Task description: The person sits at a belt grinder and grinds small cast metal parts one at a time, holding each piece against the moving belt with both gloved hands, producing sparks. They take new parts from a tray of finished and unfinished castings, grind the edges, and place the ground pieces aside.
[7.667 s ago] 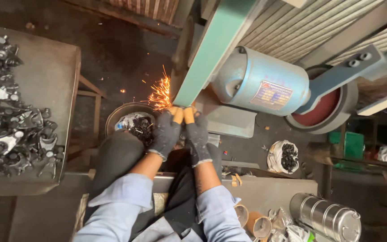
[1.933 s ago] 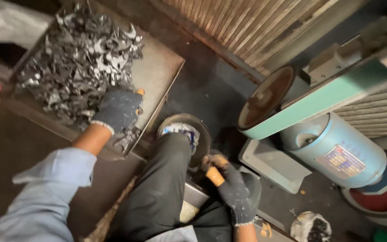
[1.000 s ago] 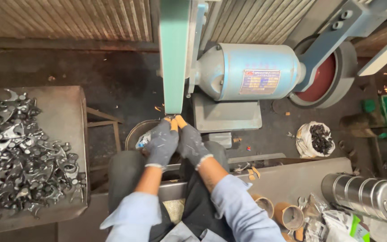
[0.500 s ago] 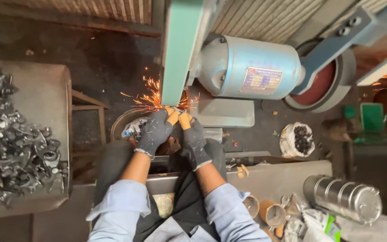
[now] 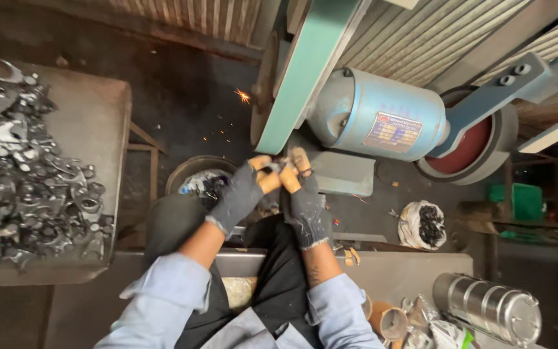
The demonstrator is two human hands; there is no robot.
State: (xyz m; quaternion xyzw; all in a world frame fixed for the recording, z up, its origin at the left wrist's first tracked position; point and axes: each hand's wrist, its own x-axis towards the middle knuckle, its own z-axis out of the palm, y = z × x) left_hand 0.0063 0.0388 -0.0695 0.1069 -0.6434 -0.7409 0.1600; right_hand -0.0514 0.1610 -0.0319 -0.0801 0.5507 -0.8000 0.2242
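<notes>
The green sanding belt [image 5: 305, 71] runs diagonally through the upper middle of the frame, beside the blue motor [image 5: 376, 119] and the red wheel [image 5: 466, 145] at right. Half a second ago a thick fan of sparks sprayed from the belt's lower end; now only a lone spark [image 5: 243, 96] and a few specks hang left of it. The view has also tipped, so the belt leans more. That drop in sparks suggests the workpiece has come off the belt, or barely grazes it.

At left, the tray [image 5: 108, 123] holds its heap of grey metal parts [image 5: 20, 174], as before. A bucket [image 5: 195, 176] of parts sits below centre, a steel canister [image 5: 489, 310] at lower right.

Both gloved hands meet just under the belt's end. The left hand [image 5: 243, 194] and right hand [image 5: 301, 197] are clenched together around a small metal piece [image 5: 278, 167], mostly hidden between the orange fingertips [image 5: 269, 183].
</notes>
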